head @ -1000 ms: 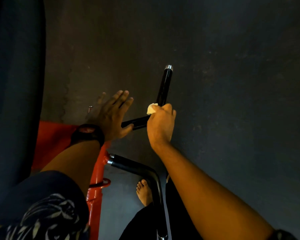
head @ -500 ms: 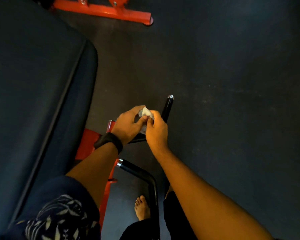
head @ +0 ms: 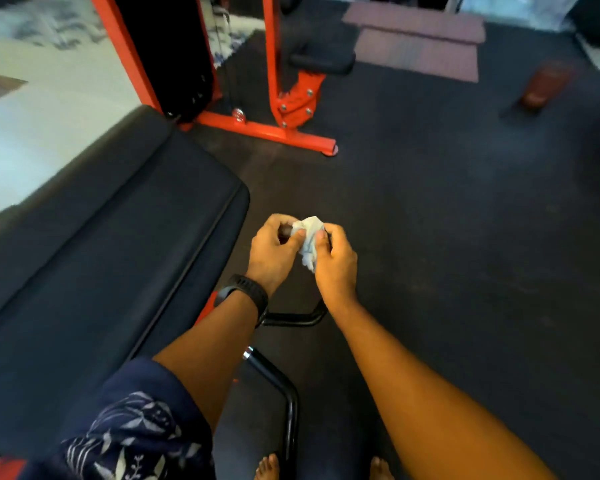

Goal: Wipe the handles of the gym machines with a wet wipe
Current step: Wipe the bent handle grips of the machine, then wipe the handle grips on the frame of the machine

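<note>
Pinching the crumpled wipe (head: 309,242) between them, the left hand (head: 274,252) and right hand (head: 335,265) curl their fingers onto it above the floor (head: 465,237). A black handle (head: 291,320) lies under the wrists, beside the bench (head: 118,220).

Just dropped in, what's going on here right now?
A person holds a crumpled wet wipe between both hands, the left hand and right hand each pinching it in the air. The wipe seems clear of any handle; a black handle bar lies below the wrists, beside a black padded bench.
</note>
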{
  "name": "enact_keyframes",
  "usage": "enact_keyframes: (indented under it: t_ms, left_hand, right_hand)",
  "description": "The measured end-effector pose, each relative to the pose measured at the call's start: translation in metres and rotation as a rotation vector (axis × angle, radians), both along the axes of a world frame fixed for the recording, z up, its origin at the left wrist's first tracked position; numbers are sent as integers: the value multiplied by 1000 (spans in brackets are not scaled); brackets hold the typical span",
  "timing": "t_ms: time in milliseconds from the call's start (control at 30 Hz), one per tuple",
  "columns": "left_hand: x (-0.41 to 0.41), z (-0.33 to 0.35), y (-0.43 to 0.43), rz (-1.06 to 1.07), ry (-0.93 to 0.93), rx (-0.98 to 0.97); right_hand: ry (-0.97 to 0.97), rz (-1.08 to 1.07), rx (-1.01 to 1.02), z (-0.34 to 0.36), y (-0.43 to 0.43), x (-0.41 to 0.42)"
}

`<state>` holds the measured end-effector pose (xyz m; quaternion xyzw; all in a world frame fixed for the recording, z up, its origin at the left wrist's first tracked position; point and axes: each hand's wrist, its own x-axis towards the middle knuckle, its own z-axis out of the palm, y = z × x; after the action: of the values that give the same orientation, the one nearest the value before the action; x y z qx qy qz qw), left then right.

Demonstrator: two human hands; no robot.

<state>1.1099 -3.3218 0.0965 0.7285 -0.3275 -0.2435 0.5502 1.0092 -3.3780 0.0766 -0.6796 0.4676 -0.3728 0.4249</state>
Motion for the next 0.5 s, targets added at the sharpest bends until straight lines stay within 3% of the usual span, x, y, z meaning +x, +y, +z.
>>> enact_keyframes:
  t_ms: [267, 500]
  left_hand:
    - [-52, 90, -14, 140, -64, -148]
    - [-110, 173, -27, 182, 51, -332]
  right_hand:
    - [-156, 194, -107, 88, -31, -44]
    - [-210, 261, -263, 165, -69, -95]
